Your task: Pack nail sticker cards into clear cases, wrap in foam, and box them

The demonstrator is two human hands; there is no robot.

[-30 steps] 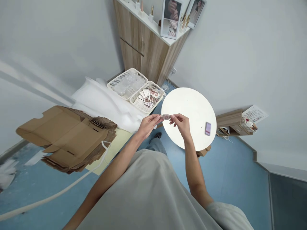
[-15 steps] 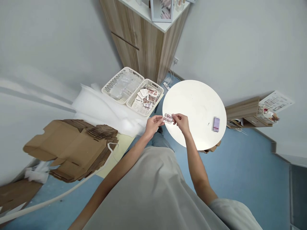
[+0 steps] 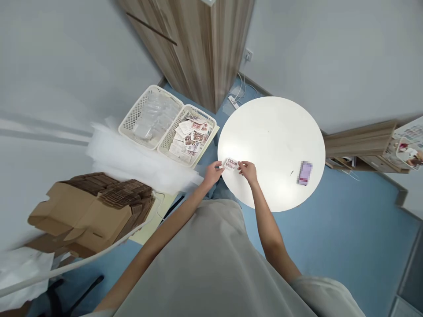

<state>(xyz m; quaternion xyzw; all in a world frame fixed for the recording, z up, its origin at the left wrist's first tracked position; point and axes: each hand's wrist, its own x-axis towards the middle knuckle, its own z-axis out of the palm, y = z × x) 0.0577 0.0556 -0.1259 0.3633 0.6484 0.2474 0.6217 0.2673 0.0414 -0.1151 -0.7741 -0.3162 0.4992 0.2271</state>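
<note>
A small pack of press-on nails [image 3: 231,164], with dark reddish nails in two rows, is over the near left part of a round white table [image 3: 274,127]. My right hand [image 3: 248,171] pinches its right edge between thumb and fingers. Just off the left edge is my left hand [image 3: 213,173], thumb and fingers apart with nothing visible between them. Whether the pack touches the tabletop, I cannot tell. On the table's right side lies a purple item [image 3: 304,173], blurred out by pixelation.
Left of the table, one white basket [image 3: 183,109] holds many nail packs; another basket [image 3: 127,121] holds clear plastic cases. White foam sheet [image 3: 132,163] and flattened cardboard boxes [image 3: 89,211] lie nearer. A wooden cabinet [image 3: 198,53] stands behind, a low shelf [image 3: 363,141] at right.
The nail pack turned from nearly edge-on to face-up and came lower over the table. My left hand let go of its left edge; my right kept its pinch. The view tipped downward.
</note>
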